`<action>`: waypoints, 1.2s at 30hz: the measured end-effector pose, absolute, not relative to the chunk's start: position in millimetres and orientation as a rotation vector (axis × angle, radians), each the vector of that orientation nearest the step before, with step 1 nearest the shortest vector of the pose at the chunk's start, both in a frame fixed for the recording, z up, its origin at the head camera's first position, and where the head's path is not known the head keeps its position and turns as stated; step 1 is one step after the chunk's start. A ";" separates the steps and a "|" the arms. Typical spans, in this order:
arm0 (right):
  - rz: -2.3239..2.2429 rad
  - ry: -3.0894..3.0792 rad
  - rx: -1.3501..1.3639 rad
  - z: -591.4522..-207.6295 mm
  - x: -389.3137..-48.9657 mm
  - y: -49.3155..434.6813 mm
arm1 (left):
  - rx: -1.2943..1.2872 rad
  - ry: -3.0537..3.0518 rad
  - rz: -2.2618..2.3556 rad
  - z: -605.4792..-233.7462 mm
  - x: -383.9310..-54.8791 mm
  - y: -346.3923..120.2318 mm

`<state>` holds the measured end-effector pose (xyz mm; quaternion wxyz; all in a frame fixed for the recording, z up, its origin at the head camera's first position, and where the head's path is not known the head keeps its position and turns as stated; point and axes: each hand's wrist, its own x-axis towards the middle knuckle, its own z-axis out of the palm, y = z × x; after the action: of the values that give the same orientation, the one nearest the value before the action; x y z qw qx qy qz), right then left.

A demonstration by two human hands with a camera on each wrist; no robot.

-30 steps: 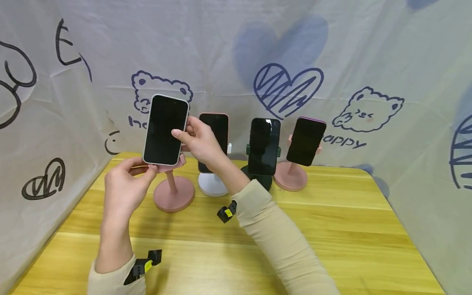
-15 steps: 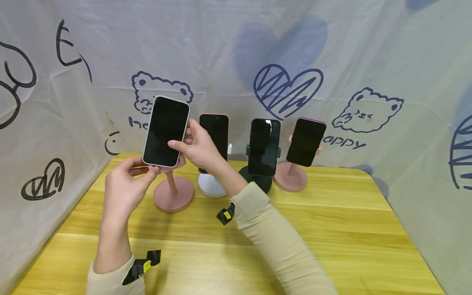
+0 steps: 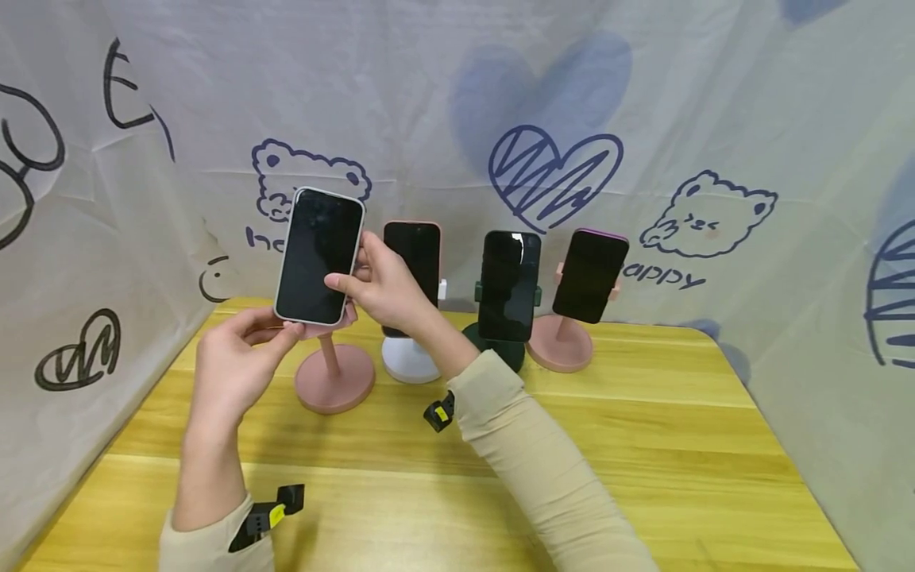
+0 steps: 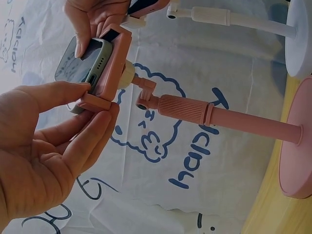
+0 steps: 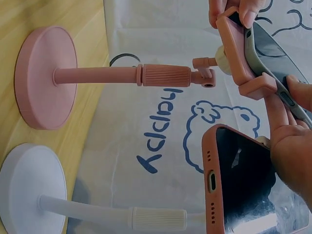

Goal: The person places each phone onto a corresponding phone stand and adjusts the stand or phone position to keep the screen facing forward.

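Note:
A smartphone (image 3: pixel 318 254) in a pale case leans back in the head view, its screen dark. My right hand (image 3: pixel 389 284) holds its right side, thumb over the screen and fingers behind. Beneath it is the clamp (image 4: pixel 117 61) of a pink phone stand (image 3: pixel 334 380). With thumb and fingers, my left hand (image 3: pixel 239 361) pinches the clamp's end at the phone's lower left corner. The left wrist view shows that thumb (image 4: pixel 66 91) at the phone's bottom edge, fingers under the clamp. In the right wrist view, the other clamp arm (image 5: pixel 258 87) lies against the phone's edge.
To the right stand a white stand (image 3: pixel 409 361) with a pink-cased phone (image 3: pixel 415 258), a dark green stand (image 3: pixel 509 356) with a black phone (image 3: pixel 509 286), and another pink stand (image 3: pixel 561 345) with a purple-edged phone (image 3: pixel 590 276). A printed cloth (image 3: pixel 429 95) hangs behind the wooden table (image 3: pixel 643 445).
The phone has come down slightly toward the pink clamp. My right hand has moved a little lower, its thumb sliding down and left on the screen. My left hand stays at the clamp.

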<state>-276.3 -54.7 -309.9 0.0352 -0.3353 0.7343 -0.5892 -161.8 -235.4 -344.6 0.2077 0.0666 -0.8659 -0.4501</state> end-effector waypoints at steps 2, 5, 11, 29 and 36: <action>-1.800 2.260 -1.048 -310.1 -276.1 -54.8 | 0.191 -2.404 -1.241 -345.0 -161.3 -236.4; -1.791 2.252 -1.068 -310.6 -276.2 -55.2 | 0.196 -2.395 -1.234 -345.4 -160.3 -237.7; -1.764 2.255 -1.072 -310.2 -277.3 -55.2 | 0.209 -2.393 -1.235 -345.6 -159.2 -238.5; -1.603 2.355 -1.092 -304.9 -282.1 -51.0 | 0.177 -2.353 -1.302 -345.1 -156.7 -245.6; -1.525 2.393 -1.124 -299.9 -282.8 -49.1 | 0.210 -2.362 -1.329 -345.3 -160.6 -244.6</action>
<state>-282.8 -49.1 -299.9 0.0449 -0.3681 0.7832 -0.4991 -160.6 -244.6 -345.3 0.2100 0.0756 -0.8495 -0.4781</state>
